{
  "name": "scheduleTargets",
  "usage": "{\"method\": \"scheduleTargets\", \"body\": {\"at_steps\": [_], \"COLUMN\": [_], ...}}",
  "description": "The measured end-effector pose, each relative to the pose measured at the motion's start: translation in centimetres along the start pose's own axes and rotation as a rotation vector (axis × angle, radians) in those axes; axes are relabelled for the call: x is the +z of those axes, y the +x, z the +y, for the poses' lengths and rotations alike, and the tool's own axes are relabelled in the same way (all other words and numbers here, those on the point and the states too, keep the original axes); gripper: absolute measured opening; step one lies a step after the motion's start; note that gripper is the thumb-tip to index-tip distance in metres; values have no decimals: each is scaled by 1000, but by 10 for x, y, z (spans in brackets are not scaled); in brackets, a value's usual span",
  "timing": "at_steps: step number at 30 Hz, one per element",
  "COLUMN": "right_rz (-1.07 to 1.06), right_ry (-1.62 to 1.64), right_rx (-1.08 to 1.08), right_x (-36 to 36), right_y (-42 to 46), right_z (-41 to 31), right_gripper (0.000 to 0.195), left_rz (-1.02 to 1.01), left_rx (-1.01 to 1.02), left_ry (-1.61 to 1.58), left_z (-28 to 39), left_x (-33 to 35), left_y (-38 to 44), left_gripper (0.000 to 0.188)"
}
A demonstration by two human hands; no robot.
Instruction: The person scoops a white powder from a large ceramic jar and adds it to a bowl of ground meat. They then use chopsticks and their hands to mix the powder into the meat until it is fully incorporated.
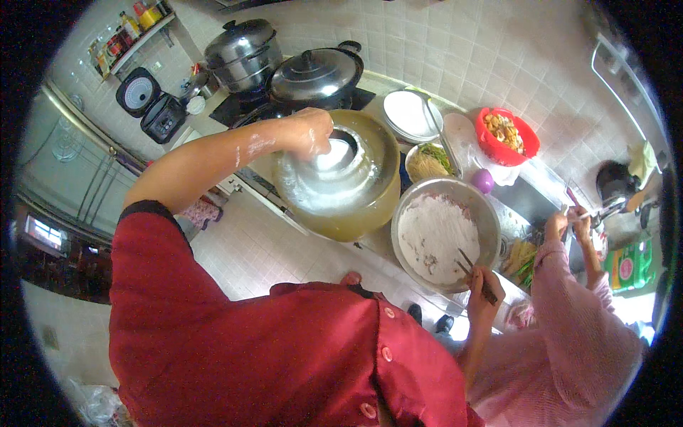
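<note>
My left hand (315,133), its forearm smeared with white, is closed on the rim of a round shiny metal vessel (356,140). Below it is a wide yellowish-green basin (385,205); motion blur hides part of the fingers and the vessel's outline. With my right hand (488,288) I grip a pair of dark chopsticks (465,259). Their tips reach into a grey metal basin (488,219), where white powder (435,235) covers something darker and reddish that shows through at the edge and in spots.
A steamer pot (243,50) and a lidded wok (315,72) stand on the stove behind. White plates (411,115), a bowl of noodles and greens (429,160), a red basket of food (500,133) and a purple onion (482,181) line the counter. At right, a person's hands (557,227) are over the sink.
</note>
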State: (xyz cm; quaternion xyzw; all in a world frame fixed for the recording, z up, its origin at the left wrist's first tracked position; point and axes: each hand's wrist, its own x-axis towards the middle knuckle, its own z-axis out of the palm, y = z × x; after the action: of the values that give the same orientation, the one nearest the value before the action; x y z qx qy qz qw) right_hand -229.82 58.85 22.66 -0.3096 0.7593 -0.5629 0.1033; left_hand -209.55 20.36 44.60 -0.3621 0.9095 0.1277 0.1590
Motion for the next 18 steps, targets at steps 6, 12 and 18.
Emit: {"method": "scheduleTargets", "body": {"at_steps": [6, 12, 18], "right_rz": [-37, -13, -3], "right_ry": [-105, 47, 176], "right_rx": [-92, -16, -7], "right_x": [-3, -2, 0], "right_y": [3, 2, 2], "right_z": [-8, -7, 4], "right_gripper": [14, 15, 17], "left_rz": [-46, -79, -92], "left_rx": [-155, -143, -122], "left_ry": [-385, -750, -999], "left_z": [-29, -51, -60], "left_x": [2, 3, -2], "left_y": [8, 3, -9], "left_gripper": [13, 9, 5]}}
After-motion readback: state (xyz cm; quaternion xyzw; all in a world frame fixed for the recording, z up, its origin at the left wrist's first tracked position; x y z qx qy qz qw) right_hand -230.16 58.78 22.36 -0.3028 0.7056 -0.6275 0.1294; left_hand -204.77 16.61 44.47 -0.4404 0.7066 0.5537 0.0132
